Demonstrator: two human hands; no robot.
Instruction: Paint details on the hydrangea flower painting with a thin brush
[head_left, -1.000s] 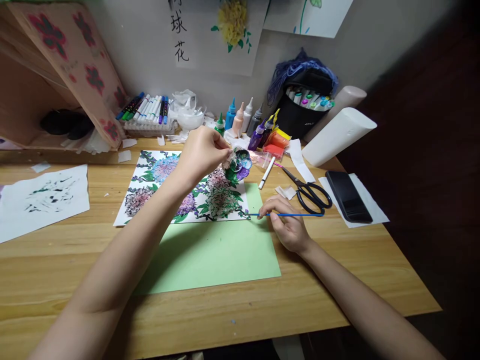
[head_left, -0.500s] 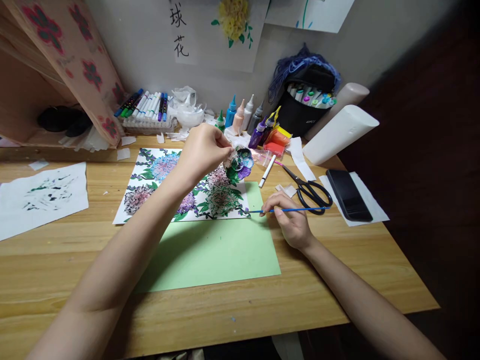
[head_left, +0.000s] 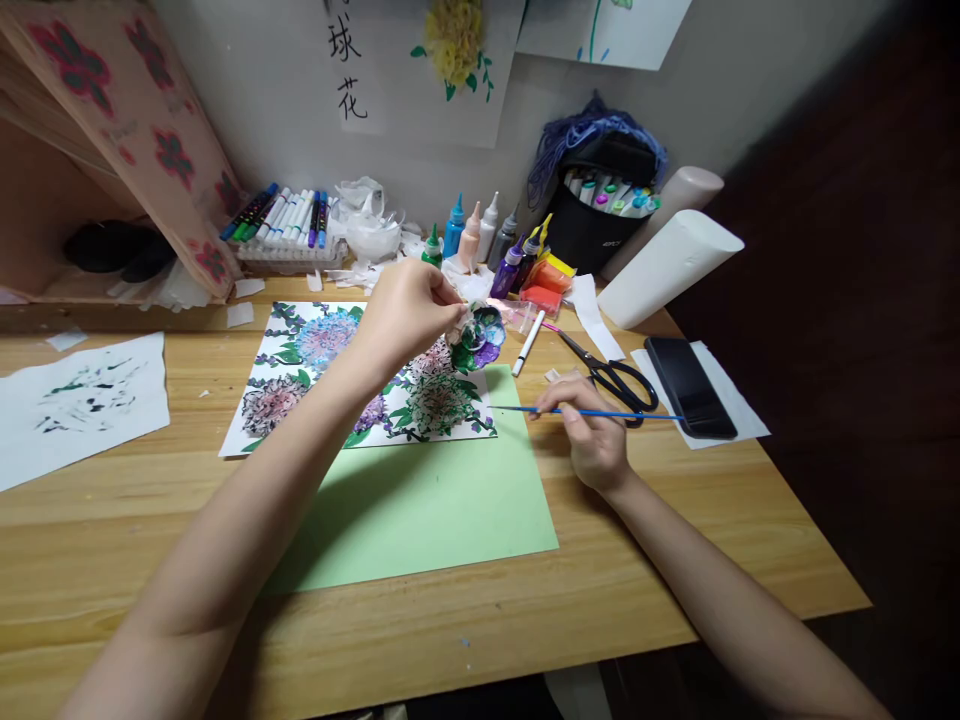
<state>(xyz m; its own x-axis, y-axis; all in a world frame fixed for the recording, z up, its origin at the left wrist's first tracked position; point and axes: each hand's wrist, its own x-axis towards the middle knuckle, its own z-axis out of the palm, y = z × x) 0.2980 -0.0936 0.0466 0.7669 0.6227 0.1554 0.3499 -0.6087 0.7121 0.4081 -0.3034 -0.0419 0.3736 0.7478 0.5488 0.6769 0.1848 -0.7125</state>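
Blue paintbrush was in the right hand, pinched between thumb and fingers, so that grip was snug around the handle. Its long axis ran pretty much sideways: bristle end pointing left, back end sticking out right, past the black scissors and over toward the phone as seen from above.

I'd say the spot that mattered was the tip. It sat right by the right edge of the flower painting, down near the lower corner, with the green sheet underneath. Honestly couldn't tell if the bristles were touching anything or just hanging a bit above.

The left hand had thumb and forefinger squeezed together on the near side of a paint-smeared palette, with some crumpled whitish stuff right at the fingertips, maybe tissue. That palette was up over the painting's upper right part, so from the brush tip it lay farther away from the person and slightly left. The right hand was the closer one to the painting's lower right corner, while the left forearm crossed over the painting's middle.
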